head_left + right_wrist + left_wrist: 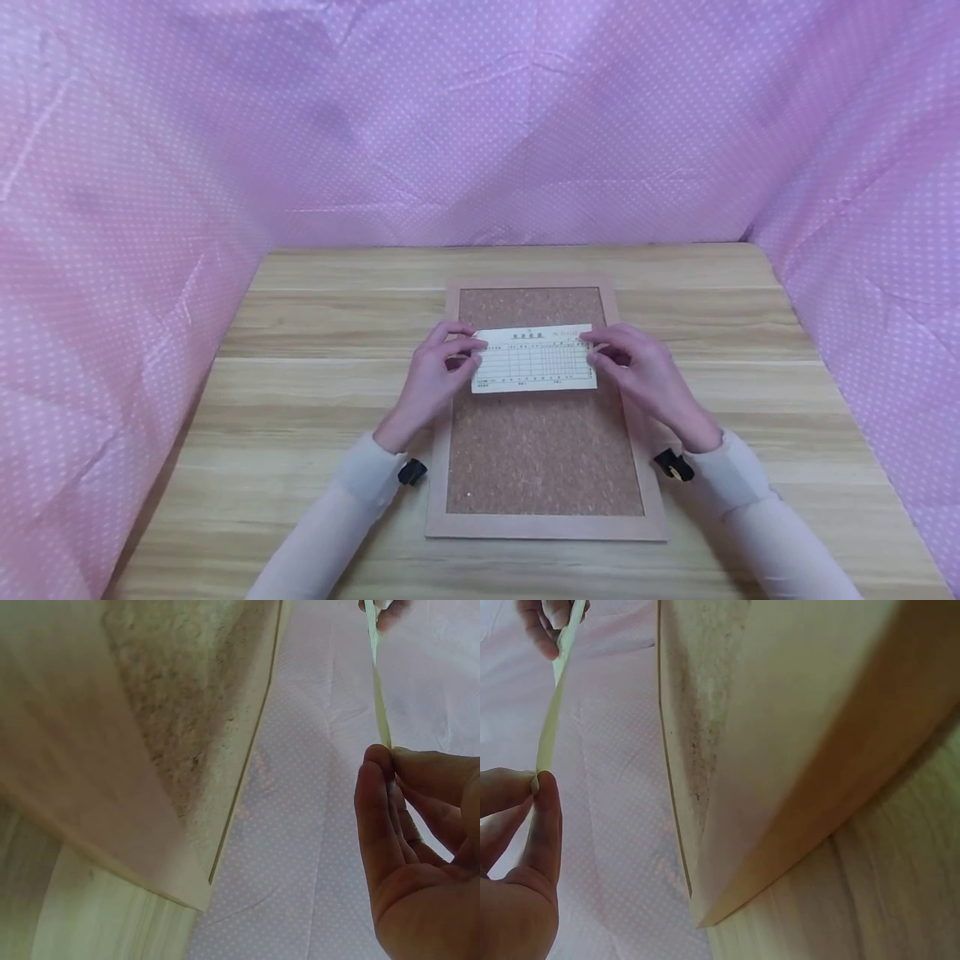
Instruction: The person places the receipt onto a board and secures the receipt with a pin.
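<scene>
A pale printed receipt slip [534, 360] with a ruled grid is stretched between both hands above the cork board [543, 458]. My left hand [438, 367] pinches its left edge between thumb and fingers, and my right hand [641, 367] pinches the right edge the same way. In the left wrist view the slip [551, 727] appears nearly edge-on, raised off the board, with the left thumb and fingertip meeting on it. The right wrist view has the slip [380, 712] as a thin strip rising from the right fingertips. The board's wooden frame [547, 527] surrounds the cork.
The board lies on a wood-grain table [300, 417]. Pink dotted cloth [510, 150] hangs behind the table and along both sides. Each sleeve cuff carries a small black device, one by the left wrist [412, 472] and one by the right wrist [673, 465].
</scene>
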`<state>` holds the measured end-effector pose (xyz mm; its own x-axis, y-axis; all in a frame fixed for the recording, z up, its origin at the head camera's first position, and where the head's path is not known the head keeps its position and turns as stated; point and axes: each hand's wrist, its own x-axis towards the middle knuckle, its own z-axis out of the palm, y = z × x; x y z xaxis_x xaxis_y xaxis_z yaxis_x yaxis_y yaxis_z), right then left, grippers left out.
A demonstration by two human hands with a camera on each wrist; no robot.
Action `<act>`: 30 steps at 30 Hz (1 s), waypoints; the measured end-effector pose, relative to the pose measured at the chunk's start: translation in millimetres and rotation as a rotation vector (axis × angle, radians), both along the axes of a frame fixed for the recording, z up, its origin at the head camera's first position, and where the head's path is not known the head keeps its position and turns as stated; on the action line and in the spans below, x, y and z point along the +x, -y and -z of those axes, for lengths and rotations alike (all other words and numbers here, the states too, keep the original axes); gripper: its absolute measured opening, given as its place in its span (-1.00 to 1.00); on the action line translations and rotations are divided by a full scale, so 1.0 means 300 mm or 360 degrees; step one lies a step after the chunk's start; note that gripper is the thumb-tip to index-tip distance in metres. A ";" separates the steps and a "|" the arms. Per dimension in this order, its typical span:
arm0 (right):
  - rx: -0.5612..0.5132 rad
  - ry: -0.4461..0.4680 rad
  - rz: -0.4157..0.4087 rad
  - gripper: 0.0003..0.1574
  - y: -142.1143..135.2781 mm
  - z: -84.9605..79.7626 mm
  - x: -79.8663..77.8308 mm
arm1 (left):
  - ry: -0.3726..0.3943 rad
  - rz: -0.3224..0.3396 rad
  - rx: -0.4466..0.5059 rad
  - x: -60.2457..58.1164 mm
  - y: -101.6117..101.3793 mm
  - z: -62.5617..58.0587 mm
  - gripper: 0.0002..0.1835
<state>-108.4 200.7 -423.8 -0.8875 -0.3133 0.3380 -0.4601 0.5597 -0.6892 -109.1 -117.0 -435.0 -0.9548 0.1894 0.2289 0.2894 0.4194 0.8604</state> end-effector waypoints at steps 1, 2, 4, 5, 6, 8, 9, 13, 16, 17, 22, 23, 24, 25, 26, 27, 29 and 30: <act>0.0023 0.0002 -0.0005 -0.63 -0.001 0.002 -0.002 | -0.0006 0.0002 -0.0029 -0.001 0.000 0.003 -0.81; 0.0042 0.0008 -0.0008 -0.63 -0.001 0.004 -0.005 | -0.0011 0.0006 -0.0049 -0.002 0.000 0.004 -0.80; 0.0081 0.0013 -0.0015 -0.63 -0.002 0.010 -0.011 | -0.0010 0.0010 -0.0086 -0.005 0.000 0.006 -0.80; 0.0098 0.0016 -0.0018 -0.63 -0.003 0.012 -0.015 | -0.0009 0.0014 -0.0102 -0.006 0.000 0.007 -0.80; 0.0110 0.0025 -0.0021 -0.63 -0.003 0.015 -0.018 | -0.0004 0.0019 -0.0115 -0.007 -0.001 0.008 -0.80; 0.0130 0.0042 -0.0034 -0.62 -0.004 0.021 -0.024 | 0.0012 0.0035 -0.0125 -0.009 -0.002 0.010 -0.79; 0.0140 0.0049 -0.0044 -0.62 -0.004 0.024 -0.025 | 0.0023 0.0044 -0.0130 -0.010 -0.003 0.012 -0.79; 0.0163 0.0092 -0.0086 -0.60 -0.005 0.042 -0.029 | 0.0074 0.0085 -0.0146 -0.015 -0.008 0.025 -0.78; 0.0174 0.0127 -0.0102 -0.59 -0.006 0.057 -0.031 | 0.0092 0.0111 -0.0173 -0.018 -0.010 0.037 -0.78; 0.0180 0.0138 -0.0105 -0.59 -0.006 0.060 -0.032 | 0.0094 0.0114 -0.0188 -0.020 -0.010 0.042 -0.78; 0.0208 0.0196 -0.0099 -0.59 -0.007 0.072 -0.035 | 0.0095 0.0114 -0.0268 -0.031 -0.011 0.058 -0.78; 0.0212 0.0205 -0.0095 -0.59 -0.009 0.073 -0.037 | 0.0099 0.0114 -0.0279 -0.033 -0.011 0.060 -0.79; 0.0216 0.0213 -0.0089 -0.60 -0.011 0.074 -0.038 | 0.0101 0.0117 -0.0288 -0.037 -0.011 0.061 -0.79; 0.0223 0.0223 -0.0086 -0.60 -0.011 0.077 -0.039 | 0.0106 0.0119 -0.0296 -0.037 -0.011 0.065 -0.79; 0.0231 0.0231 -0.0084 -0.60 -0.011 0.081 -0.040 | 0.0111 0.0123 -0.0305 -0.039 -0.010 0.070 -0.79; 0.0237 0.0240 -0.0086 -0.60 -0.011 0.083 -0.041 | 0.0111 0.0127 -0.0311 -0.040 -0.009 0.074 -0.79; 0.0256 0.0249 -0.0092 -0.60 -0.011 0.090 -0.044 | 0.0113 0.0134 -0.0327 -0.042 -0.009 0.078 -0.78; 0.0262 0.0252 -0.0098 -0.60 -0.011 0.093 -0.046 | 0.0116 0.0138 -0.0335 -0.043 -0.009 0.081 -0.78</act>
